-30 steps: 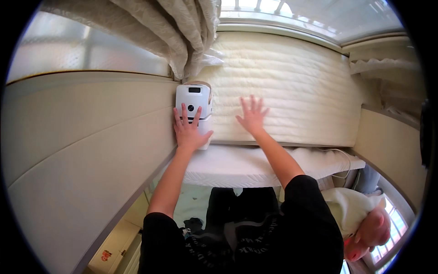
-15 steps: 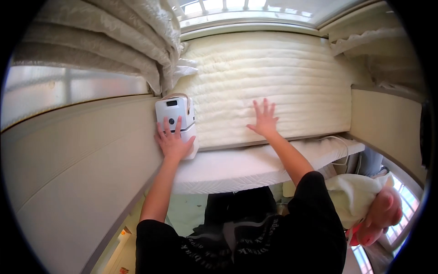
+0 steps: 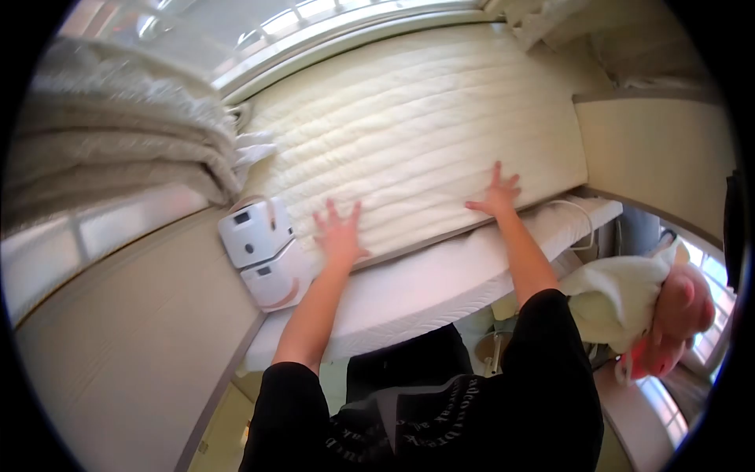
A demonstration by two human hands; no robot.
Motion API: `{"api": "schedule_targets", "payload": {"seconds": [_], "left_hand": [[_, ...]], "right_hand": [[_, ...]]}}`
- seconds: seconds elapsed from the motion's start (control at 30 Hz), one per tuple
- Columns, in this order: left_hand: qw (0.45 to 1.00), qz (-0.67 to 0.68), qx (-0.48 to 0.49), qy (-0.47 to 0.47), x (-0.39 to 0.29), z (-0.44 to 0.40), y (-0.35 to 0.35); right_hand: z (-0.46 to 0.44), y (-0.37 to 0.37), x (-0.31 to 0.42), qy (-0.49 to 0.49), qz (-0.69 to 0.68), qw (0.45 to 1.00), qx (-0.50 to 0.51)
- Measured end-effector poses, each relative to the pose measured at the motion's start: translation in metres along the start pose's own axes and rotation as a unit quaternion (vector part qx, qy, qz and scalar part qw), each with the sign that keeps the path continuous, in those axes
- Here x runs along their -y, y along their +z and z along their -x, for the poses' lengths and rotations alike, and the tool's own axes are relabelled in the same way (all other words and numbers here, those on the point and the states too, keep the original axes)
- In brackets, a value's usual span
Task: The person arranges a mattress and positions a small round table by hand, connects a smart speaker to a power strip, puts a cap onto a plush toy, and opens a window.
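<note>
A cream quilted pad (image 3: pixel 409 118) covers the window ledge. On its near left part my left hand (image 3: pixel 340 234) lies with fingers spread, holding nothing. Farther right, close to the pad's front edge, my right hand (image 3: pixel 497 195) is also spread on the quilted surface. Two white box-shaped devices (image 3: pixel 259 250) stand side by side at the pad's left end, against the side panel. They have dark slots and beige straps, and my left hand is apart from them.
A white mattress edge (image 3: pixel 417 287) runs between my body and the ledge. Bunched curtains (image 3: pixel 118 126) hang at left, below the barred window (image 3: pixel 291 31). A wooden panel (image 3: pixel 653 145) bounds the right. A pink plush toy (image 3: pixel 680 315) and a pale cloth (image 3: pixel 609 295) are at lower right.
My left hand has left the white devices and moved right onto the quilted pad. My right hand has shifted right. The view has tilted and turned.
</note>
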State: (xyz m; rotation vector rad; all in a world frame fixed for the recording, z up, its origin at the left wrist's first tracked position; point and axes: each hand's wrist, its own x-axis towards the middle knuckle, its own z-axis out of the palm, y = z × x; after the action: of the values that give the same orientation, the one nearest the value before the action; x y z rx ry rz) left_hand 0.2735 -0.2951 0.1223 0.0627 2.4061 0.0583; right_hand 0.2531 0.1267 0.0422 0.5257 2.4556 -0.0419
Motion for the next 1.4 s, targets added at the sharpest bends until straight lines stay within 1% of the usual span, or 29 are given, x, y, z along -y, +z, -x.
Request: {"api": "schedule_targets", "payload": {"seconds": [0.07, 0.17, 0.23, 0.4, 0.5, 0.57, 0.63, 0.67, 0.7, 0.73, 0.77, 0.87, 0.9, 0.97, 1.0, 1.1, 1.2, 1.3, 1.37, 1.4], "left_hand": [[1.000, 0.004, -0.023, -0.003, 0.008, -0.008, 0.028], [1.000, -0.010, -0.018, -0.006, 0.004, -0.013, 0.029], [1.000, -0.012, -0.018, 0.002, 0.002, -0.013, 0.026], [0.999, -0.027, -0.025, 0.005, 0.002, -0.016, 0.030], [0.998, -0.054, -0.017, -0.003, -0.002, -0.018, 0.029], [0.993, -0.056, -0.086, 0.056, 0.010, -0.022, 0.045], [0.993, -0.061, -0.076, 0.059, 0.006, -0.024, 0.047], [0.997, -0.066, -0.031, 0.027, -0.005, -0.020, 0.032], [0.997, -0.074, 0.015, -0.007, -0.013, -0.013, 0.020], [0.997, -0.070, 0.030, -0.004, -0.017, -0.010, 0.014], [0.996, -0.081, 0.025, 0.003, -0.017, -0.009, 0.015], [0.994, -0.111, 0.013, 0.017, -0.020, -0.007, 0.016], [0.994, -0.112, 0.011, 0.017, -0.021, -0.006, 0.017], [0.993, -0.113, 0.011, 0.015, -0.021, -0.006, 0.019], [0.993, -0.115, 0.011, 0.018, -0.020, -0.006, 0.021], [0.992, -0.124, -0.001, 0.027, -0.020, -0.006, 0.027], [0.990, -0.141, -0.002, 0.029, -0.020, -0.005, 0.031], [0.986, -0.162, -0.010, 0.032, -0.016, -0.009, 0.036], [0.984, -0.171, -0.023, 0.030, -0.015, -0.014, 0.040], [0.982, -0.186, -0.007, 0.037, -0.007, -0.025, 0.043]], "right_hand": [[0.009, -0.016, 0.020, 0.008, -0.007, 1.000, 0.012], [0.013, -0.021, 0.026, 0.045, -0.026, 0.999, 0.008], [0.018, -0.031, 0.031, 0.068, -0.043, 0.996, 0.041], [0.014, -0.029, 0.030, 0.038, -0.033, 0.997, 0.051], [0.009, -0.046, 0.035, 0.080, -0.057, 0.991, 0.091], [0.014, -0.057, 0.034, 0.115, -0.110, 0.978, 0.134], [0.042, -0.083, 0.046, 0.066, -0.062, 0.991, 0.096], [0.057, -0.096, 0.047, 0.043, -0.035, 0.995, 0.078], [0.077, -0.102, 0.043, -0.008, -0.062, 0.996, 0.063], [0.099, -0.106, 0.039, -0.057, -0.090, 0.993, 0.045], [0.122, -0.104, 0.033, -0.104, -0.117, 0.987, 0.024], [0.200, -0.078, 0.023, -0.084, -0.218, 0.967, -0.102], [0.212, -0.071, 0.019, -0.079, -0.238, 0.954, -0.167], [0.230, -0.057, 0.014, -0.067, -0.269, 0.914, -0.295], [0.226, -0.051, 0.014, -0.054, -0.315, 0.879, -0.353], [0.227, -0.054, 0.018, -0.057, -0.353, 0.828, -0.432], [0.222, -0.048, 0.013, -0.092, -0.351, 0.794, -0.487], [0.221, -0.052, 0.016, -0.068, -0.362, 0.816, -0.446], [0.224, -0.058, 0.016, -0.079, -0.361, 0.801, -0.472], [0.227, -0.058, 0.016, -0.083, -0.360, 0.793, -0.483]]}}
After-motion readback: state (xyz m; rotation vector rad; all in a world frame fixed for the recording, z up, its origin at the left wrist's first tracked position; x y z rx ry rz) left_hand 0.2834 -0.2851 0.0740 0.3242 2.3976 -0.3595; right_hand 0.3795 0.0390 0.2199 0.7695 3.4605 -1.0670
